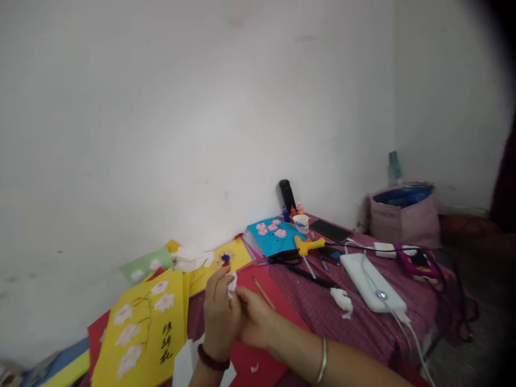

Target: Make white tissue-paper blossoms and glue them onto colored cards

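Observation:
My left hand [219,314], with a dark beaded bracelet at its wrist, is raised above the table with its fingers curled. Against it presses my right hand [257,318], which has a silver bangle. A small piece of white tissue paper [233,285] shows between the fingers of both hands; most of it is hidden. Below lies a sheet of red paper [290,309] with a pencil [264,293] on it. White paper [186,361] is under my left wrist. Nearby on the left is a yellow card [155,333] with pale flowers, branches and handwritten characters.
A yellow glue gun [308,245], black-handled scissors [284,257], crumpled tissue [342,302] and a white power bank [373,282] with cables lie to the right. Behind them are a blue flowered card [274,239], a paper cup [301,223], small paint bottles and a phone [330,230].

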Demonstrator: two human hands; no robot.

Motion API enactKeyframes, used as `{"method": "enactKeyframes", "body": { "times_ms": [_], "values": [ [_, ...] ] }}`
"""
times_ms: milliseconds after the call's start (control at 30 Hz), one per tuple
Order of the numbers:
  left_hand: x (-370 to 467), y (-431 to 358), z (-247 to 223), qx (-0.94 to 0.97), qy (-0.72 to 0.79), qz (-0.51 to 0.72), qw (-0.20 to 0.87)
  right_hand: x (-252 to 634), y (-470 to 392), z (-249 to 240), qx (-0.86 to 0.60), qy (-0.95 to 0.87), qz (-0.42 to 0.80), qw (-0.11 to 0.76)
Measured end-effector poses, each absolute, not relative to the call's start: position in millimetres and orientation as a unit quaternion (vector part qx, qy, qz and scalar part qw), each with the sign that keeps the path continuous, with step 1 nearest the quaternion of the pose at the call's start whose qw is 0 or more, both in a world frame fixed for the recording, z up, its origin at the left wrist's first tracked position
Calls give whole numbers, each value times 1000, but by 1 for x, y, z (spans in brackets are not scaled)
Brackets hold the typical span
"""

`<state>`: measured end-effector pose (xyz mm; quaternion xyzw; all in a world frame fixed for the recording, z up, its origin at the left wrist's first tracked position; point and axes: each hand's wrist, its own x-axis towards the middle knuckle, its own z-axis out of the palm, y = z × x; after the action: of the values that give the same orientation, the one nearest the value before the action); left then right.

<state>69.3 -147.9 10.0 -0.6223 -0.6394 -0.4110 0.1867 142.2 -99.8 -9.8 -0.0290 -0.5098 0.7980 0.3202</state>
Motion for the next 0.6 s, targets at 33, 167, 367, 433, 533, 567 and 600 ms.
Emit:
{"method": "enactKeyframes", "body": {
  "times_ms": [33,167,367,433,533,567,600],
  "values": [
    [66,-149,3,-648,-603,-404,229,144,-95,-8,-19,-471,820,325],
    [77,-160,-29,-737,-536,-335,237,148,-88,-9,25,-346,868,355],
    [82,-155,-2,-714,-600,-272,239,145,-107,-12,7,-419,834,359],
    [74,-152,4,-692,-612,-256,284,147,-103,-9,6,-420,836,354],
    [75,-156,-6,-717,-578,-245,303,152,-96,-7,20,-446,823,351],
    [80,-157,-9,-735,-565,-243,284,153,-95,-7,25,-455,817,352],
    [85,-158,-11,-749,-560,-241,260,153,-96,-8,27,-445,816,369]
  ]
}}
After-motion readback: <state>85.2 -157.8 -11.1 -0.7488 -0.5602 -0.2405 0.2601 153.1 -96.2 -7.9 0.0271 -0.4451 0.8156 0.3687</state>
